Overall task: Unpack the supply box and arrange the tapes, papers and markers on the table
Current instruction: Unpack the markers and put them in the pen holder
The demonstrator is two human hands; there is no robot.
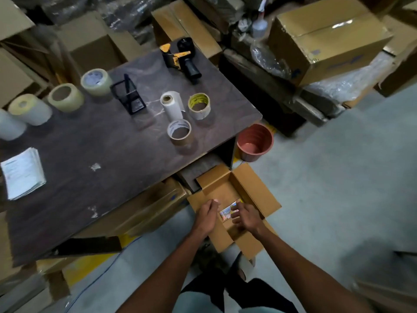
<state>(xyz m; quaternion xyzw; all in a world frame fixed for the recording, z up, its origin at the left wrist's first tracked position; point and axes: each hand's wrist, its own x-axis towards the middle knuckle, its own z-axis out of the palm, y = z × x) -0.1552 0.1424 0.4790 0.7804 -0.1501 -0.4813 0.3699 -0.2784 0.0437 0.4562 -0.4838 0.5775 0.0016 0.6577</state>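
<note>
Hands (228, 216) over square cardboard box (249, 188)

One view only, head-worn, wide-angle, edges bowed. Looks forward and steeply down from standing height. Both forearms enter from the bottom edge, reaching toward lower centre, so that zone sits nearest the lens. Dark table (97, 154) fills the left and centre, mid-range. Stacked cartons (325, 39) along the top edge are farthest. Bare floor (338, 177) at right.
</note>
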